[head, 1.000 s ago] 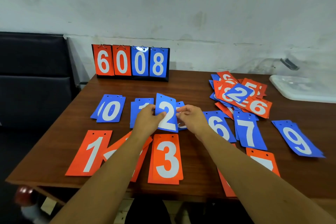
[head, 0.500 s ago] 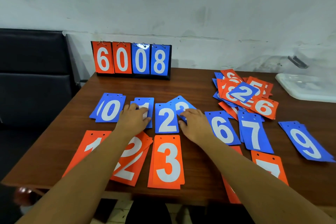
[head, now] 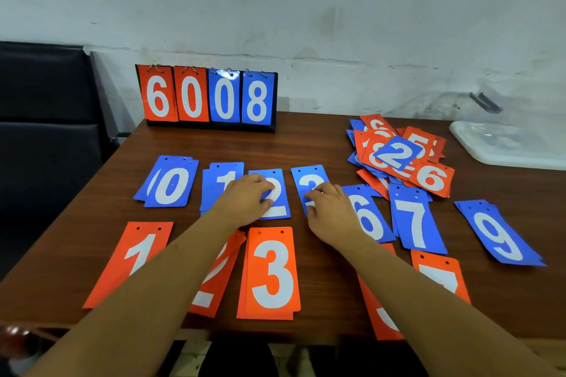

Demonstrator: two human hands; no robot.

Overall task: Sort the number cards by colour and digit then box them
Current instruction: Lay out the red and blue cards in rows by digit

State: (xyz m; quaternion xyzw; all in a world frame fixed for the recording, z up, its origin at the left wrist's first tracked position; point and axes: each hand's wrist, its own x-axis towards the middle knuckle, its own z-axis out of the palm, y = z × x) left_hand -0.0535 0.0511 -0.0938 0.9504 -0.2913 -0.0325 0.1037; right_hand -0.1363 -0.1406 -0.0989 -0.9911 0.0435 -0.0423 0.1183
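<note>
Half a second ago the blue plastic card with a white 3 (head: pixel 310 184) lay fanned half behind the blue 2 stack (head: pixel 274 196); I have now slid it out to its own spot, just right of that stack and left of the blue 6 card (head: pixel 367 217). My right hand (head: pixel 332 216) lies flat on its lower half, fingers spread narrow and pressing, gripping nothing. My left hand (head: pixel 245 200) presses the blue 2 stack the same way, thumb at its right edge, palm down, forearm reaching in from the near edge of the brown wooden table (head: pixel 306 144). To finish well I should square both piles with light fingertip nudges, keeping a gap between them. The loose red and blue heap (head: pixel 398 156) waits near the far right corner, beside the clear plastic box (head: pixel 505 144).
</note>
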